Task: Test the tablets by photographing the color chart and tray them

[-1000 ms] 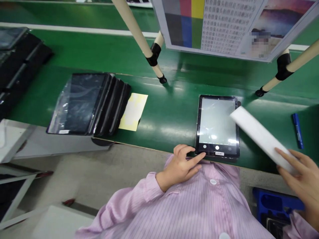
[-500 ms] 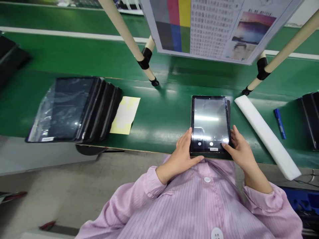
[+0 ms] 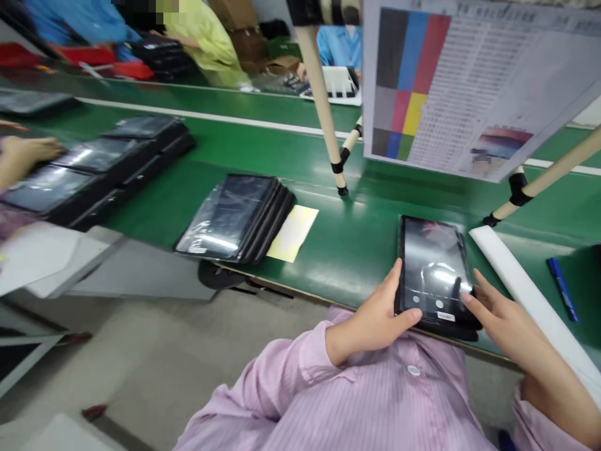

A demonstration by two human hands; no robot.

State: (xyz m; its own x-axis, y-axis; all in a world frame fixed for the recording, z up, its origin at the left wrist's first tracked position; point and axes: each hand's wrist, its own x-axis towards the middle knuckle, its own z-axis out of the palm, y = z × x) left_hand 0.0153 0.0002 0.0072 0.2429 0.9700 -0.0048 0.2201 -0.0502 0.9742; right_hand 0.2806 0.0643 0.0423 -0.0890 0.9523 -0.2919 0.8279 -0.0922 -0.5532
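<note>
A black tablet with a lit screen lies at the near edge of the green bench, tilted slightly up over a dark flat item beneath it. My left hand grips its left side, thumb on the lower left corner of the front. On the right side, my right hand has its thumb over the lower right of the screen, with the fingers beside the edge. Round white icons show near the screen's bottom, above a small white label.
Film-covered tablets are stacked left, beside a yellow-white paper. A white foam strip and blue marker lie right. A test chart hangs on a pipe frame. Another person's hand touches more tablets.
The view has swung left and up, bringing in co-workers and more tablets. The tablet's near end now shows more of the dark item under it, with both hands still at its sides.
</note>
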